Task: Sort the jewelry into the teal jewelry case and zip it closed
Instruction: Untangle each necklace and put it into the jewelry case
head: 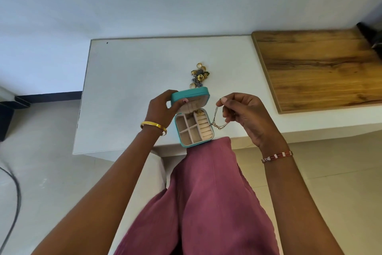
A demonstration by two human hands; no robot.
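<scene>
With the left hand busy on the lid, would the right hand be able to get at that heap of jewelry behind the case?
Probably not yet. The right hand already pinches a thin chain, and the jewelry pile lies beyond the teal case's raised lid. The table to the lid's right is bare, so a free hand could go round.

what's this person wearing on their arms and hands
Both forearms are bare, with no sleeves. The left wrist carries a plain gold bangle. The right wrist carries a thin red and white banded bracelet. No rings are visible on either hand.
</scene>
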